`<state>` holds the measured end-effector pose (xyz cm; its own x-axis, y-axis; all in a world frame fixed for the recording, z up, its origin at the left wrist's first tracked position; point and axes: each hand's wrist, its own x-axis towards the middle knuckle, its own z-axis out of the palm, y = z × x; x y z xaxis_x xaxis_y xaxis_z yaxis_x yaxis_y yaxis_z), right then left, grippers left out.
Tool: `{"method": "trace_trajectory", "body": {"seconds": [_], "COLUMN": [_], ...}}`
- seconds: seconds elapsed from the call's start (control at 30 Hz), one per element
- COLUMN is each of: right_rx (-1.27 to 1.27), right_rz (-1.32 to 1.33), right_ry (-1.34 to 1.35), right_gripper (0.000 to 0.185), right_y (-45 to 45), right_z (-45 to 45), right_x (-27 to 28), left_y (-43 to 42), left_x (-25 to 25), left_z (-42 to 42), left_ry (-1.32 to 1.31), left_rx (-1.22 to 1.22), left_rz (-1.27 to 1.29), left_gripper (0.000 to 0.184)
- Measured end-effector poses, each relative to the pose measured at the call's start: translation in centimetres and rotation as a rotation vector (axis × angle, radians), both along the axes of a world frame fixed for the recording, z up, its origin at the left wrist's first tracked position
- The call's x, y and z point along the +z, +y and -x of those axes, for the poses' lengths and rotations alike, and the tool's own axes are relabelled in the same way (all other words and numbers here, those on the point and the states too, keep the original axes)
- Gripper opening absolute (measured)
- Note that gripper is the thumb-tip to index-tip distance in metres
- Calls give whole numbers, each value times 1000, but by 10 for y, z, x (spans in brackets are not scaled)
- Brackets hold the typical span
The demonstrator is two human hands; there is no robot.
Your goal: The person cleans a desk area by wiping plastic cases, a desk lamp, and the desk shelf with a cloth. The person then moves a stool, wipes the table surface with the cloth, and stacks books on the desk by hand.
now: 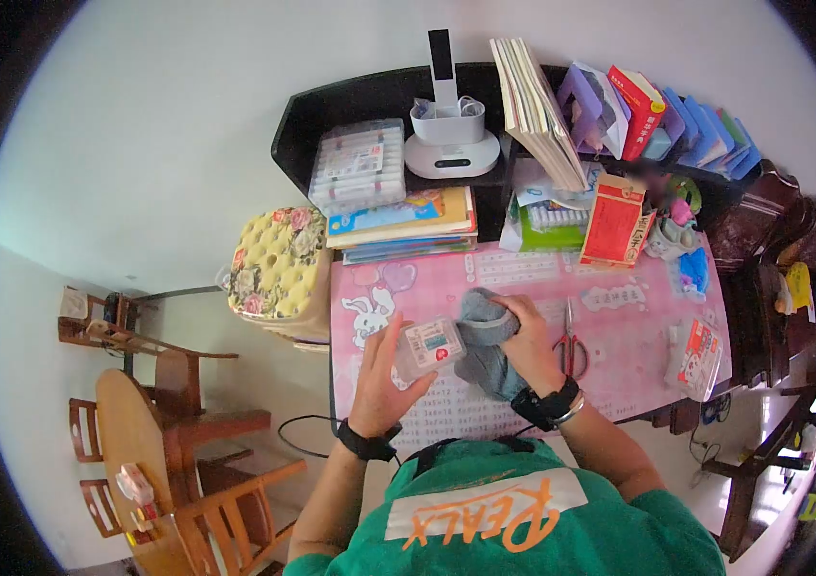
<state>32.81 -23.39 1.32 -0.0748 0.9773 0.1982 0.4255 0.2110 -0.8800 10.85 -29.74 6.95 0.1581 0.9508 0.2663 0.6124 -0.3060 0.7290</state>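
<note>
My left hand (pixel 381 382) is closed around a small clear plastic box (pixel 429 348) with a printed label, held above the pink desk mat. In my right hand (pixel 531 348) is a bunched grey cloth (pixel 486 357), its folds close against the box's right side. Whether the cloth touches the box I cannot tell. Just right of my right hand lies a pair of scissors (pixel 573 353) with red handles.
A red paper packet (pixel 616 221) and a white-and-red box (pixel 694 359) are on the desk's right. Stacked books (pixel 406 228) and a marker case (pixel 360 165) stand at the back left, near a white lamp (pixel 452 154). A tufted yellow stool (pixel 278 259) adjoins the desk.
</note>
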Motion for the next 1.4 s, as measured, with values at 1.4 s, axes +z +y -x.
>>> {"method": "trace_trajectory", "body": {"seconds": [1.4], "right_rx": [417], "right_rz": [321], "right_ry": [456], "right_gripper": [52], "right_y": [-24], "right_z": [7], "right_x": [39], "left_y": [-6], "left_x": [-25], "left_z": [-21], "left_ry": [-1077], "left_rx": [-32], "left_rz": [661], "left_gripper": [60]}}
